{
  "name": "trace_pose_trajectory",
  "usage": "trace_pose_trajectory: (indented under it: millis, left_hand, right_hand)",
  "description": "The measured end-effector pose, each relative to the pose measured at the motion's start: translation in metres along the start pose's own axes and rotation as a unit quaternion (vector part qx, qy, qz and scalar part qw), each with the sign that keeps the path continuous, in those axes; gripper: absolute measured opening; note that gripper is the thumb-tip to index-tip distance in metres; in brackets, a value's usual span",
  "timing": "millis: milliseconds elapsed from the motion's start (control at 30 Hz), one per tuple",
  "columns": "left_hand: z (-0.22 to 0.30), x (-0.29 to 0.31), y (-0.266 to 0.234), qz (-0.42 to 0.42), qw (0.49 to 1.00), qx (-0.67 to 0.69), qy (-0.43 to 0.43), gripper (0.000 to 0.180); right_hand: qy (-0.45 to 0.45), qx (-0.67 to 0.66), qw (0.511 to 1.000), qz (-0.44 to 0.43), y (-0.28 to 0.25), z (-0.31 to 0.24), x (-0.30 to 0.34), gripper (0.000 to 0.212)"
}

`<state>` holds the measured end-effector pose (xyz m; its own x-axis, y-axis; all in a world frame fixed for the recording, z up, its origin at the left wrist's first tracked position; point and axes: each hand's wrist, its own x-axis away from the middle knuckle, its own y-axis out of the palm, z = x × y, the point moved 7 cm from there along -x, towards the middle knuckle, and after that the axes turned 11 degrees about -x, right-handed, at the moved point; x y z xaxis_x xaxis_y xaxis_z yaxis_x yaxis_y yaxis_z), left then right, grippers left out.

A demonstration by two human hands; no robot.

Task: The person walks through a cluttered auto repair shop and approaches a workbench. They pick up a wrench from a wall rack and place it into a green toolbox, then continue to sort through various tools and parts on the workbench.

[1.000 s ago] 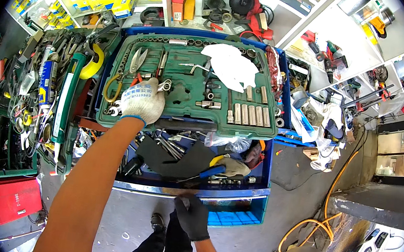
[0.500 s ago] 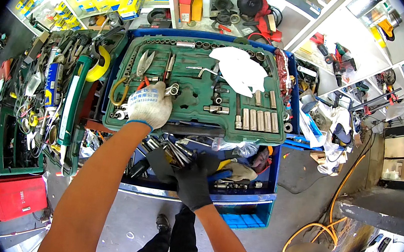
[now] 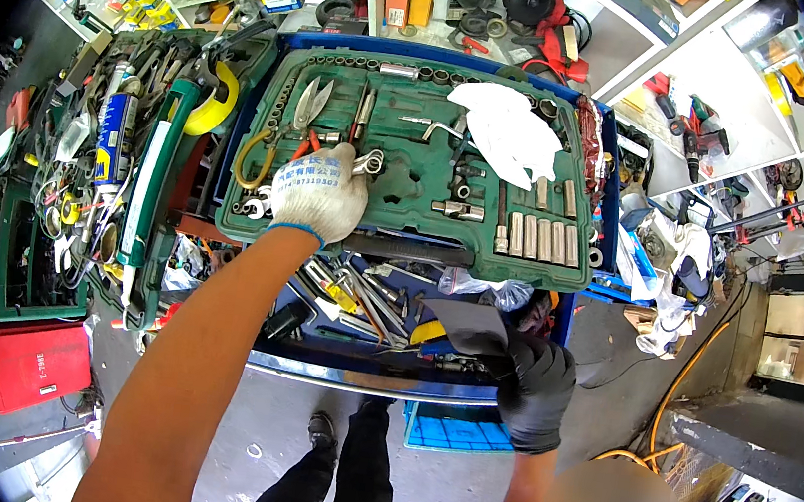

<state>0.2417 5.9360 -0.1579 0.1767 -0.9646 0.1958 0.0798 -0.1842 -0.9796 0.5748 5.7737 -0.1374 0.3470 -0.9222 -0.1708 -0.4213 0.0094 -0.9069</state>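
My left hand (image 3: 318, 186), in a white knit glove with blue print, rests on the green socket-set case (image 3: 402, 166). Its fingers are closed around a combination wrench (image 3: 370, 162), whose ring end sticks out beside the thumb; an open jaw shows on the hand's other side. Scissors (image 3: 313, 105) and an orange-handled tool (image 3: 255, 158) lie near it on the case. My right hand (image 3: 538, 388), black-gloved, is closed on a thin dark grey sheet (image 3: 468, 325), held over the right part of the open blue drawer (image 3: 356, 378). The sheet's material is unclear.
Loose wrenches and hand tools (image 3: 371, 302) fill the drawer below the case. A crumpled white cloth or paper (image 3: 507, 133) covers some sockets. On the left stand a green caulking gun (image 3: 152, 180), a blue spray can (image 3: 114, 140) and a red box (image 3: 25, 360).
My right hand has moved right with the dark sheet, uncovering the tools in the drawer. My left hand stays on the case; the whole view has shifted slightly.
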Motion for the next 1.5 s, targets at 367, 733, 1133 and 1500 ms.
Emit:
trace_pose_trajectory:
  millis: [367,733,1133,1500]
  left_hand:
    - [0.005,0.003,-0.002,-0.005,1.0,-0.005,-0.006,0.035]
    - [0.005,0.002,0.006,0.01,1.0,-0.012,0.0,0.034]
    - [0.007,0.004,-0.005,0.014,1.0,-0.017,-0.004,0.035]
    - [0.01,0.004,-0.001,0.017,1.0,-0.024,-0.001,0.035]
  right_hand:
    - [0.036,-0.028,0.98,-0.195,0.052,0.05,0.0,0.051]
    - [0.029,-0.104,0.985,-0.135,0.02,0.024,-0.024,0.031]
    - [-0.027,0.009,0.997,-0.078,0.092,-0.011,-0.073,0.049]
    - [0.008,-0.035,0.992,-0.122,0.087,0.01,-0.016,0.029]
